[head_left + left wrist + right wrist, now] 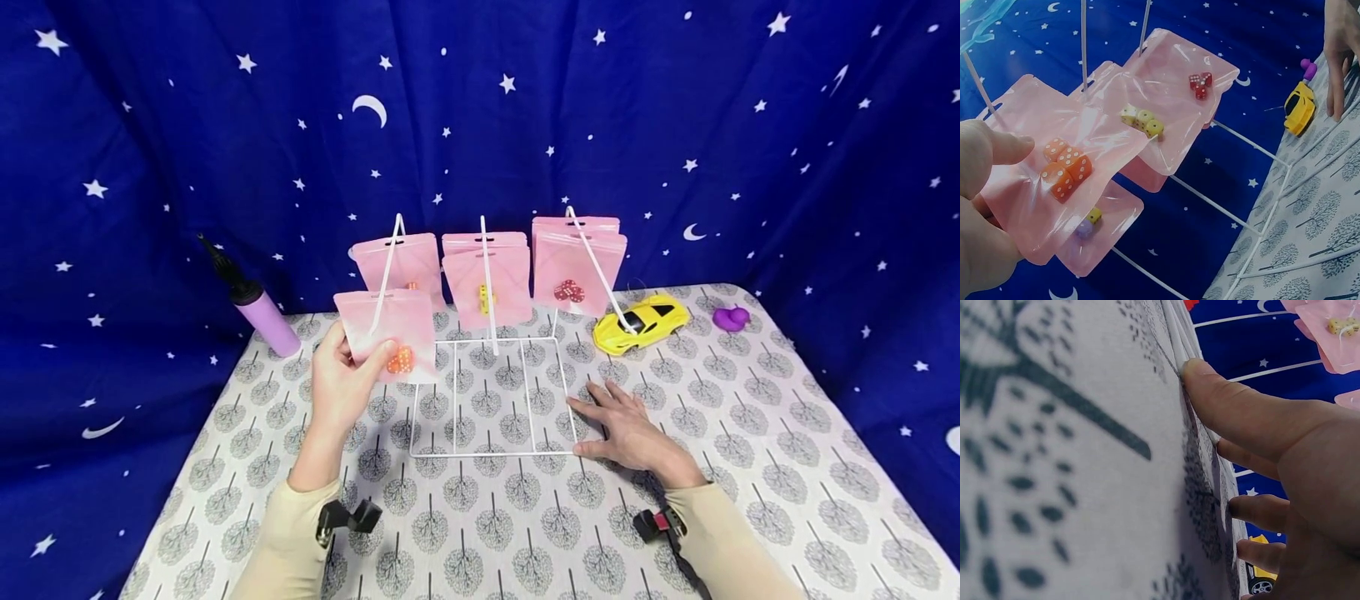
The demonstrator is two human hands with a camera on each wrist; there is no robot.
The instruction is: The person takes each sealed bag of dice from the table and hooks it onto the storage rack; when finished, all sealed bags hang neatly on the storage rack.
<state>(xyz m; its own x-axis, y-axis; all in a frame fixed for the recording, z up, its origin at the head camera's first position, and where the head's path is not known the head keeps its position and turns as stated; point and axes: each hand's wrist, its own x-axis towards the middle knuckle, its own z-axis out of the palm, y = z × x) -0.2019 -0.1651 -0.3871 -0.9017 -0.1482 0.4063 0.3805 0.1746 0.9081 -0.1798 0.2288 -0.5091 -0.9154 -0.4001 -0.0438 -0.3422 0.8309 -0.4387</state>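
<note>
A white wire rack (491,396) stands on the table, with three slanting pegs that carry pink pouches of dice. My left hand (347,375) pinches a pink pouch with orange dice (390,337) (1063,169) at the front of the left peg; the peg's rod runs through the pouch's top slot. Behind it hangs another pink pouch (401,262). The middle peg carries a pouch with yellow dice (486,287) (1142,120), the right peg one with red dice (573,271) (1200,84). My right hand (626,429) (1260,469) lies flat, fingers spread, on the rack's front right corner.
A yellow toy car (641,322) sits right of the rack, a small purple duck toy (731,317) farther right. A lilac hand pump with a black nozzle (251,302) stands at the table's left back corner. A starry blue cloth hangs behind the tree-patterned tablecloth (750,433).
</note>
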